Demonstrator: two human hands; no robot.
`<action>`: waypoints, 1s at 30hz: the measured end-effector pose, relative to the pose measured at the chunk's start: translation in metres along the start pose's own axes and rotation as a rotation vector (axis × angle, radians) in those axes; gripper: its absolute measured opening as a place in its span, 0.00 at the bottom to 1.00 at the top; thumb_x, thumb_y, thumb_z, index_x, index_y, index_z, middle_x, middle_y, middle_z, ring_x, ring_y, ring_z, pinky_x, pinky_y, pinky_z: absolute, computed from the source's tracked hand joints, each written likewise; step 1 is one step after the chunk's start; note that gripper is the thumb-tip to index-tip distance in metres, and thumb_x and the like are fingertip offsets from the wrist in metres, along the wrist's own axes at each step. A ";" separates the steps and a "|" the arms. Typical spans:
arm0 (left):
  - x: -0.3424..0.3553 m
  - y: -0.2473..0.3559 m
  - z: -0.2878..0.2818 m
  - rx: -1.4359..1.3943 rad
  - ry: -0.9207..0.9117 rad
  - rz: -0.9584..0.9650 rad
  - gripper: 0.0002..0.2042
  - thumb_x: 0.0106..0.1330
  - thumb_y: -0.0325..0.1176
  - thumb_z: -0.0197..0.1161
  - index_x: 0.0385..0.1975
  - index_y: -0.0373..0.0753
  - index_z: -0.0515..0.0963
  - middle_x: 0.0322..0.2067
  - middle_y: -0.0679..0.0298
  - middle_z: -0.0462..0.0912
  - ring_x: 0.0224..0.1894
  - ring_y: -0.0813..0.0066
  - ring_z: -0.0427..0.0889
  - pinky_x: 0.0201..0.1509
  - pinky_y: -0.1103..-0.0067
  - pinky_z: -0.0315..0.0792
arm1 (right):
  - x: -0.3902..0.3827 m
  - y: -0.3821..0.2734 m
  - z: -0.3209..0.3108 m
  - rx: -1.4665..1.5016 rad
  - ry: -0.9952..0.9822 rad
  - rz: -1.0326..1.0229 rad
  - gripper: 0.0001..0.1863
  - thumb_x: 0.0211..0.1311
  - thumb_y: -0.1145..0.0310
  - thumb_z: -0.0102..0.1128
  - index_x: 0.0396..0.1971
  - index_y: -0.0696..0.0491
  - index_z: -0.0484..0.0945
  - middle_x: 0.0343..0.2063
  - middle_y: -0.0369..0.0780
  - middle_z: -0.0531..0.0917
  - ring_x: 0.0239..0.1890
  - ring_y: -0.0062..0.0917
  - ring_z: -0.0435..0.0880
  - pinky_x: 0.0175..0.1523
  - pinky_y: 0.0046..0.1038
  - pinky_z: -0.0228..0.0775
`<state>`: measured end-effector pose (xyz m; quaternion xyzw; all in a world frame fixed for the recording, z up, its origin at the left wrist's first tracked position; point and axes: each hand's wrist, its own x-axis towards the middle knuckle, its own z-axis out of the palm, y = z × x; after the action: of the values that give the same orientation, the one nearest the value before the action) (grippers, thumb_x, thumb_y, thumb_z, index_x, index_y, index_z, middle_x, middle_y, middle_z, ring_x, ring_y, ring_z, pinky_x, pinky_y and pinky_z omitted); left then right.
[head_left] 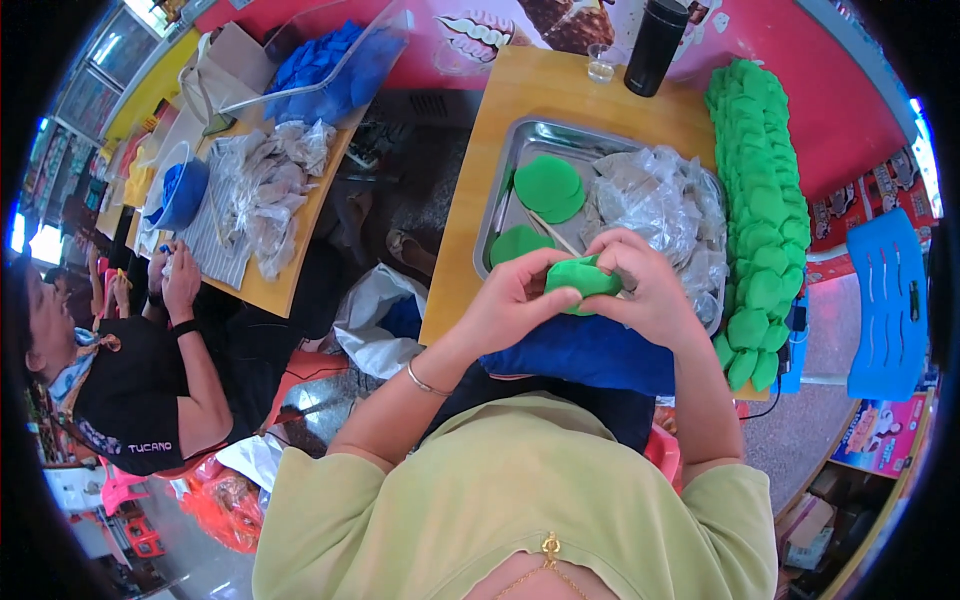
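Note:
My left hand (520,300) and my right hand (648,285) meet over the near edge of a metal tray. Between them they pinch a folded, bright green soft piece (580,277), with both thumbs pressed on its near side. Behind my hands, a stack of flat green discs (549,188) lies in the tray (508,160). A second green disc pile (518,243) is nearer, partly hidden by my left hand. A thin light stick (556,233) slants from the discs toward my fingers. Crumpled clear plastic bags (655,200) fill the tray's right side.
Long rows of overlapping green pieces (762,200) line the table's right edge. A black flask (657,45) and a small clear cup (600,65) stand at the back. On the left, another person (140,380) works at a table (290,270) with blue pieces. A blue chair (888,305) is at right.

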<state>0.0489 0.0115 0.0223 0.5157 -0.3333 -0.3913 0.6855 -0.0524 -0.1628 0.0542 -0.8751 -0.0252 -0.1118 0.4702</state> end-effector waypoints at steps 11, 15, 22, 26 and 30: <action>0.001 0.000 -0.001 -0.007 -0.012 0.062 0.15 0.60 0.22 0.62 0.47 0.32 0.73 0.40 0.65 0.78 0.44 0.83 0.76 0.48 0.84 0.72 | -0.003 -0.015 0.001 -0.155 0.115 -0.111 0.15 0.42 0.71 0.71 0.30 0.51 0.73 0.37 0.40 0.76 0.42 0.36 0.75 0.46 0.33 0.68; -0.001 0.000 -0.002 0.114 0.005 0.148 0.15 0.59 0.21 0.62 0.46 0.32 0.74 0.41 0.64 0.79 0.44 0.81 0.77 0.48 0.83 0.73 | -0.006 -0.023 0.005 -0.206 0.220 -0.147 0.16 0.40 0.71 0.71 0.30 0.50 0.73 0.36 0.38 0.77 0.41 0.35 0.76 0.46 0.34 0.67; 0.000 0.001 -0.001 0.230 0.066 0.263 0.15 0.57 0.21 0.63 0.45 0.34 0.76 0.41 0.61 0.81 0.41 0.77 0.80 0.46 0.82 0.75 | -0.010 -0.034 0.004 -0.595 0.294 -0.322 0.16 0.37 0.69 0.71 0.30 0.48 0.75 0.35 0.33 0.78 0.39 0.30 0.76 0.45 0.33 0.65; 0.006 0.005 0.001 0.312 0.020 0.294 0.15 0.57 0.21 0.64 0.45 0.34 0.77 0.40 0.59 0.81 0.41 0.77 0.80 0.45 0.82 0.74 | -0.012 -0.036 0.006 -0.642 0.382 -0.256 0.13 0.38 0.68 0.70 0.27 0.47 0.76 0.35 0.33 0.78 0.39 0.29 0.76 0.45 0.33 0.65; 0.002 0.008 0.006 0.417 -0.008 0.288 0.16 0.57 0.20 0.64 0.47 0.33 0.76 0.40 0.59 0.81 0.41 0.77 0.80 0.45 0.82 0.73 | -0.017 -0.025 0.003 -0.603 0.339 -0.287 0.10 0.42 0.66 0.69 0.25 0.48 0.78 0.36 0.33 0.79 0.38 0.29 0.77 0.45 0.34 0.65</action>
<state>0.0460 0.0081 0.0314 0.5916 -0.4794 -0.2146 0.6117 -0.0724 -0.1454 0.0691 -0.9308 -0.0353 -0.3222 0.1686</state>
